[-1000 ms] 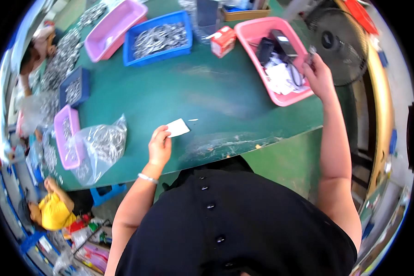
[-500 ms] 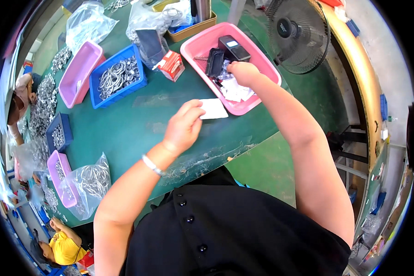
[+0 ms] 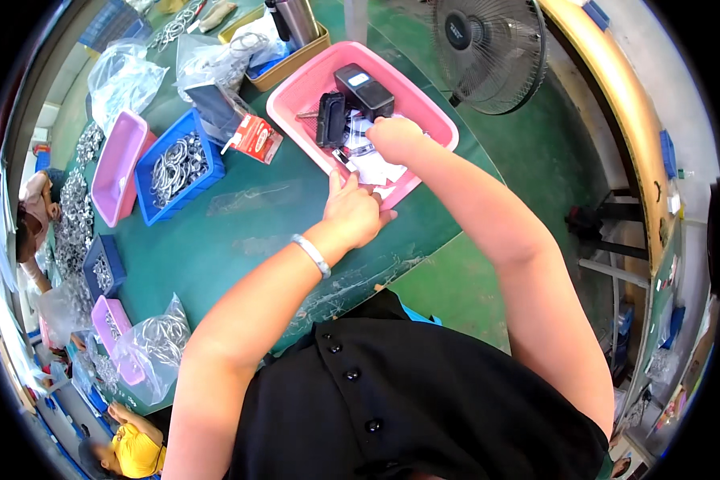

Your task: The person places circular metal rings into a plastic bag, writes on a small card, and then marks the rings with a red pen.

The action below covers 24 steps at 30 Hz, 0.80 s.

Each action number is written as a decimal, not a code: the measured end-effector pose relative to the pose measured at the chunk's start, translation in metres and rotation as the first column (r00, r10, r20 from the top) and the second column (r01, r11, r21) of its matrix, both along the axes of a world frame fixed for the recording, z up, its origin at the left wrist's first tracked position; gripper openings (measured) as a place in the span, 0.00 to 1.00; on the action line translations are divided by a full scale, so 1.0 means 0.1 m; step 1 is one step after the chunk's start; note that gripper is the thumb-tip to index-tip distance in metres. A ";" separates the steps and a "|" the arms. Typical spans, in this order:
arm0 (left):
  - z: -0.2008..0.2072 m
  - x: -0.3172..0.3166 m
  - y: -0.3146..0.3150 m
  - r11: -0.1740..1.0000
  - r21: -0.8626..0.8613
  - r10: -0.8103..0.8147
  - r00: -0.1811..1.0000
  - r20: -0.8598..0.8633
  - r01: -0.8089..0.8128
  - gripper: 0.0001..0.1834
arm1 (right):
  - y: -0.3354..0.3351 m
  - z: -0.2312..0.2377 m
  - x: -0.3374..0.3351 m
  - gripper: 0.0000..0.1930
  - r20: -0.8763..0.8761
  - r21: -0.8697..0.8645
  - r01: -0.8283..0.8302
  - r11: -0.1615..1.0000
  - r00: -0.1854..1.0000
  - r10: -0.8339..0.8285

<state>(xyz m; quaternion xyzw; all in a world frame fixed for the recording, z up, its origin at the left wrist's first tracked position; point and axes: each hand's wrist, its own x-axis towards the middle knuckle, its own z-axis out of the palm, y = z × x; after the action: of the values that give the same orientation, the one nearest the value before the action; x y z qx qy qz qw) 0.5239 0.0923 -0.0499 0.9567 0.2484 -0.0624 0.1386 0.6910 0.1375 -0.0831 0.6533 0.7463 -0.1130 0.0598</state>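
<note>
A pink plastic basin [image 3: 286, 90] holds a black box-shaped device [image 3: 365, 92], a black open case [image 3: 331, 120] and loose white papers [image 3: 374, 166]. My right hand [image 3: 398, 142] reaches over the basin's right side, fingers curled down by the papers and the device; whatever they grip is hidden. At the basin's near left rim is my left hand [image 3: 354, 211], its fingers apart and touching the rim, its thumb pointing right. No card shows in this hand. A pale bracelet [image 3: 312, 256] circles my left wrist.
Left of the basin are a red-and-white box [image 3: 256, 139], a blue bin of metal rings [image 3: 179, 170] and a lilac bin [image 3: 120, 164]. Behind it, a tray [image 3: 290, 68] holds a metal tumbler [image 3: 298, 22]. A fan [image 3: 492, 48] stands beyond. Two other people work at the left.
My left hand has moved right to the basin rim, and the white card it held no longer shows in it. My right hand has shifted slightly within the basin. The view has turned.
</note>
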 end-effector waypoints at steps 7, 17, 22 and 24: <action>0.01 0.02 0.13 0.999 -0.004 0.048 0.993 0.105 -0.048 0.20 | 0.15 0.02 0.06 0.09 -0.037 -0.044 -0.068 0.997 0.997 0.067; 0.07 -0.35 -0.06 0.991 -0.057 0.137 0.928 0.346 -0.125 0.23 | -0.01 0.02 -0.01 0.10 -0.025 -0.125 0.032 0.992 0.999 -0.035; 0.16 -0.48 0.07 0.980 -0.099 0.201 0.877 0.436 -0.175 0.22 | 0.20 0.45 0.21 0.13 -0.172 -0.080 0.055 0.995 0.983 -0.069; 0.13 -0.66 0.06 0.936 -0.211 0.349 0.810 0.471 -0.280 0.21 | 0.19 0.92 0.19 0.11 -0.270 0.022 0.004 1.000 0.963 0.002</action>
<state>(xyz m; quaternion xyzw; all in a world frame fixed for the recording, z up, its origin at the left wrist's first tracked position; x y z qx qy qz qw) 0.4582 0.0988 -0.0373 0.8739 0.3542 0.1958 0.2694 0.7101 0.1568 0.0089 0.6327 0.7484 -0.1926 -0.0498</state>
